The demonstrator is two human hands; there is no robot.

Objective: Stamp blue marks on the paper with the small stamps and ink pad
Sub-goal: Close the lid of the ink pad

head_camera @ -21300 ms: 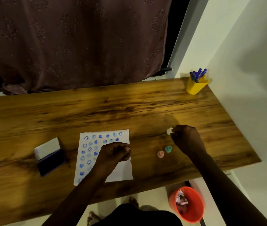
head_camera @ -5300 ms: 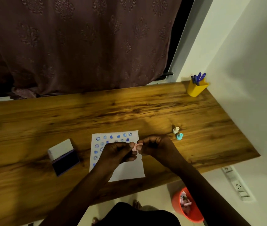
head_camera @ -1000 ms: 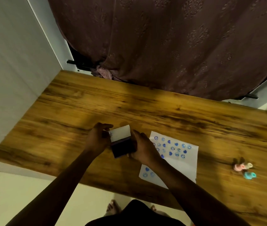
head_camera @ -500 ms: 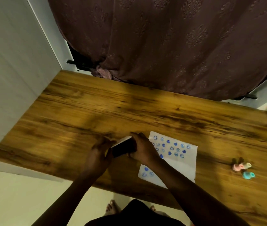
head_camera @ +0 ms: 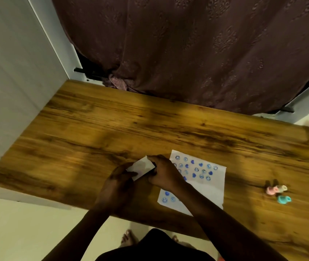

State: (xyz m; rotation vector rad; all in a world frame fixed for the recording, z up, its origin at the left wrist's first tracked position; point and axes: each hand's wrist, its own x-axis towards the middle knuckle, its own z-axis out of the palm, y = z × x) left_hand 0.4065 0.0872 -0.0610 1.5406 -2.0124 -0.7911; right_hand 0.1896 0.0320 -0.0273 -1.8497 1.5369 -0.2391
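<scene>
Both hands, left hand (head_camera: 116,183) and right hand (head_camera: 164,174), clamped on the ink pad (head_camera: 140,167) beside the paper (head_camera: 206,187).

One head-worn wide-angle camera looks steeply down and forward over the wooden bench (head_camera: 97,129), close above the person's forearms, with a curtain (head_camera: 187,49) filling the far side.

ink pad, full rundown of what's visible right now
The ink pad is a small flat rectangular case with a pale whitish lid facing up; its dark base shows only as a thin edge at the right end. The lid looks closed or nearly so. It sits askew on the wooden table, just left of the stamped paper. The left hand grips its near left end, the right hand its right end. The image is blurred, so no ink surface shows.
</scene>
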